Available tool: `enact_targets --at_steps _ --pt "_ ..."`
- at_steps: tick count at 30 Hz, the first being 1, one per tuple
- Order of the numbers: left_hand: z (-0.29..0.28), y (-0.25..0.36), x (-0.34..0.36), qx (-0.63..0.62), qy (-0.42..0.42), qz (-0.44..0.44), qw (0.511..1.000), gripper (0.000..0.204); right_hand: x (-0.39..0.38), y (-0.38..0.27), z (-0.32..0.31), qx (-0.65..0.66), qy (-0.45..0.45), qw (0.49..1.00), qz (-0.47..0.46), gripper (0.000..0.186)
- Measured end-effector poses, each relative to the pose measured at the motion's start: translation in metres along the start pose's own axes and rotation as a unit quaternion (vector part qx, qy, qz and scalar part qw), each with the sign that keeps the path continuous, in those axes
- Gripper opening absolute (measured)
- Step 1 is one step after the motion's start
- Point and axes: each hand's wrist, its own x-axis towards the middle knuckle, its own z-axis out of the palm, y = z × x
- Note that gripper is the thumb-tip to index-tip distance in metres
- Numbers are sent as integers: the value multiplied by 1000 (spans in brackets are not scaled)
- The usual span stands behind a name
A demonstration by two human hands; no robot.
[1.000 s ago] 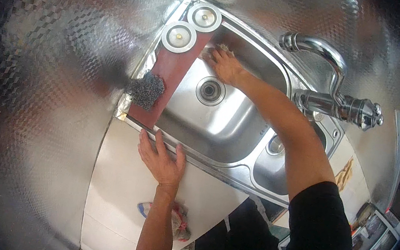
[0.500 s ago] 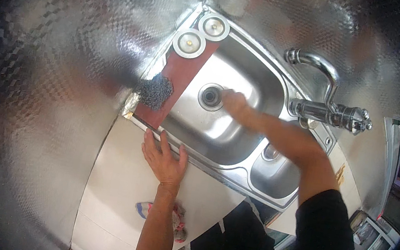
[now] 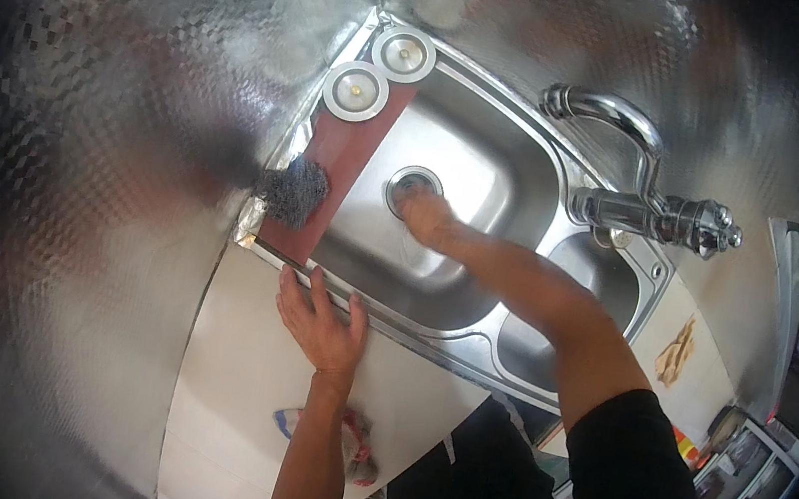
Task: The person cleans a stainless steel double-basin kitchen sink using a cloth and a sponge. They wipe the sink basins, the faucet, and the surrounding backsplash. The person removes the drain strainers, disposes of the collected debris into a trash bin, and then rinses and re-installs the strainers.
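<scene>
My right hand (image 3: 422, 216) reaches down into the large steel sink basin (image 3: 478, 149), its fingers at the round drain (image 3: 394, 198). Motion blur and the drain hide those fingers, so I cannot see whether they hold anything. My left hand (image 3: 321, 332) lies with fingers spread at the sink's near rim (image 3: 380, 324), holding nothing. Beyond its fingertips, a dark red board (image 3: 357, 148) spans the left side of the basin. On the board's near part sits a grey metal scouring pad (image 3: 296, 193). Two round metal drain strainers (image 3: 356, 91) rest at its far end.
A chrome faucet (image 3: 617, 210) rises behind the sink on the right, its spout curving left. A smaller basin (image 3: 538, 347) adjoins on the right. A crumpled cloth (image 3: 359, 443) lies on the pale counter (image 3: 227, 409) by my left forearm. Shiny textured metal walls surround the corner.
My right hand has moved left and slightly down, from the drain's right edge to over its opening. My left hand keeps its place at the rim. The whole view has shifted slightly.
</scene>
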Motion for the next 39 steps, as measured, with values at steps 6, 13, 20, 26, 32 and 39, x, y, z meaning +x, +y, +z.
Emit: enact_targets --at_steps 6,13,20,26,32,39 --pt "-2 -1 -1 3 3 -1 1000 65 -33 55 -69 157 4 969 189 37" --pt "6 -2 -3 11 2 6 1000 67 -23 49 -49 233 6 958 170 33" --pt "3 1 -2 19 -1 7 1000 64 -14 28 -60 381 27 904 192 28" --pt "3 2 -1 15 3 11 1000 64 -16 20 -37 515 48 828 217 20" --pt "3 0 -1 14 2 6 1000 64 -12 -14 -25 489 70 834 246 34" --pt "6 -5 -2 4 0 3 1000 66 -12 -18 -28 397 18 866 304 40"
